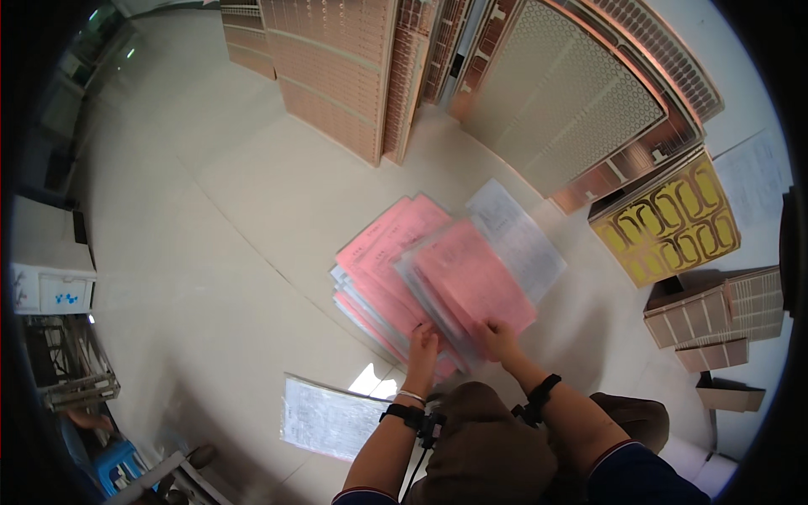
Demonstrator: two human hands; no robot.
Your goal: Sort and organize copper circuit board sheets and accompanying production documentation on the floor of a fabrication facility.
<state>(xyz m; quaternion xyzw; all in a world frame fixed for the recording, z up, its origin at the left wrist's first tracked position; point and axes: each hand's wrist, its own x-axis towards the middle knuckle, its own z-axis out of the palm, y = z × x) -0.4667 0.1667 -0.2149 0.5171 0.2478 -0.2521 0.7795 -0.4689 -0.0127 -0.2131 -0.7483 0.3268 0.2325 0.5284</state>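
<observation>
A pile of pink paper sheets in clear sleeves lies on the pale floor in front of me. My left hand rests on the near edge of the pile. My right hand grips the near edge of a lifted bundle of pink sleeved sheets, which tilts up over the pile. A white printed sheet pokes out from under the bundle on the right. Both wrists wear black bands.
Another white sleeved sheet lies on the floor at my lower left. Stacks of copper-coloured patterned panels stand ahead, a yellow panel and cardboard boxes to the right. A blue stool is at far left.
</observation>
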